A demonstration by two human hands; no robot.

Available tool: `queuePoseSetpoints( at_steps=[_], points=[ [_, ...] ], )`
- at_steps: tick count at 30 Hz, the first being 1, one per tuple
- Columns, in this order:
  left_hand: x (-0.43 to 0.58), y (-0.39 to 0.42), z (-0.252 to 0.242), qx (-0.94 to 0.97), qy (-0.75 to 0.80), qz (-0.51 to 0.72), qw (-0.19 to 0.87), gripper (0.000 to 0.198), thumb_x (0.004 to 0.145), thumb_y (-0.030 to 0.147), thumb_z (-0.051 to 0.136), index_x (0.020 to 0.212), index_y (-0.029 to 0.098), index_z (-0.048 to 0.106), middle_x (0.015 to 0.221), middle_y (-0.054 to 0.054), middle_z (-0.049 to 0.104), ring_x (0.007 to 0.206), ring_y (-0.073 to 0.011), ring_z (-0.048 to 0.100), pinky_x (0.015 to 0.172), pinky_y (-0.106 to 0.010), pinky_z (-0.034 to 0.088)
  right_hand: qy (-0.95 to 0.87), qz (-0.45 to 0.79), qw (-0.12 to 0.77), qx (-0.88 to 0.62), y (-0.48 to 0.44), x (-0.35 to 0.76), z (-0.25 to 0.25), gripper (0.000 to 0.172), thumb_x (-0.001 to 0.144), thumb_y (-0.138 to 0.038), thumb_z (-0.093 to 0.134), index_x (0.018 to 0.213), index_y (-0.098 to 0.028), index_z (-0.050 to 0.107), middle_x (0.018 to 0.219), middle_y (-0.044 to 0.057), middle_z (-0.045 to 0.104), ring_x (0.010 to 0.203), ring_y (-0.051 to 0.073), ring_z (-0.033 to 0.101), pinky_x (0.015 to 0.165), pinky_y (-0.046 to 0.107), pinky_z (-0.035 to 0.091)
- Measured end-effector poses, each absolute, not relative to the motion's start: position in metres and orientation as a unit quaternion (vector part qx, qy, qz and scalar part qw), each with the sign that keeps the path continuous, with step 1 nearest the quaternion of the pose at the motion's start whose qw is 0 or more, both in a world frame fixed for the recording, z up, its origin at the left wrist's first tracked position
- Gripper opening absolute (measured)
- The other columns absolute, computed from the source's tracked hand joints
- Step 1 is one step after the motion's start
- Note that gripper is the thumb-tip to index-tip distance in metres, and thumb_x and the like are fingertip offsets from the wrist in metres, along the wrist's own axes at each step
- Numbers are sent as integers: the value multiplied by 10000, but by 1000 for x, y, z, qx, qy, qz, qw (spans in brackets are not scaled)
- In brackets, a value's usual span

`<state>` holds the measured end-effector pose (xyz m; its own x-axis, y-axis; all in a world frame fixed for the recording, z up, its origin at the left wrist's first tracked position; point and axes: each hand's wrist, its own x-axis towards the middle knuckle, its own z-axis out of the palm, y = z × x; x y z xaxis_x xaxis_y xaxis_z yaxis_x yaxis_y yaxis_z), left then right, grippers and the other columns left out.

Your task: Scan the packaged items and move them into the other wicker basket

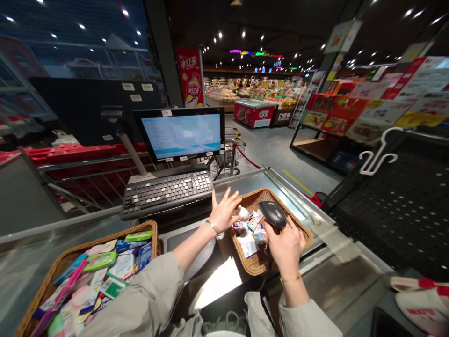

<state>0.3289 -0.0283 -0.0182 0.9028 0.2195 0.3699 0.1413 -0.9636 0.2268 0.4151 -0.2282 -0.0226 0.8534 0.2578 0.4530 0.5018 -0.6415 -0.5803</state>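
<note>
My right hand (286,245) is closed around a black barcode scanner (272,214), held over a wicker basket (301,229) with several small packaged items (247,231) inside. My left hand (224,210) hovers at the basket's left rim with fingers spread, touching a small white item (242,213) with the thumb side. A bracelet sits on each wrist.
A second wicker basket (56,267) full of colourful packets stands at lower left. A keyboard (166,191) and a monitor (182,134) sit behind on the metal checkout counter (329,262). A black pegboard with a white hook (377,157) is at right, and a tote bag (423,302) lies at lower right.
</note>
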Motion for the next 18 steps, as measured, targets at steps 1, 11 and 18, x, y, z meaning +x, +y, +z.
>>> queuePoseSetpoints(
  at_steps=[1,11,18],
  points=[
    [328,-29,-18,970,94,201,98,564,854,387,626,1375,245,462,1511,-130,423,1476,-326,202,1074,-736,-161,-212,-169,365,-891,-229,416,-23,502,824,-570,509,860,-126,740,1100,211,691,1230,316,516,1071,490,263],
    [282,-15,-7,966,138,207,72,491,862,365,612,1333,265,514,1517,-115,418,1471,-336,214,1097,-730,-109,-217,-150,385,-885,-212,409,-21,519,796,-612,525,843,-140,739,1144,215,674,1207,329,529,1067,513,267],
    [227,-3,-3,955,211,193,79,501,860,352,620,1337,252,505,1531,-122,392,1454,-321,270,1143,-699,13,-290,-136,397,-860,-186,380,-18,527,814,-607,491,868,-140,729,1149,209,669,1212,318,523,1057,489,290]
  ],
)
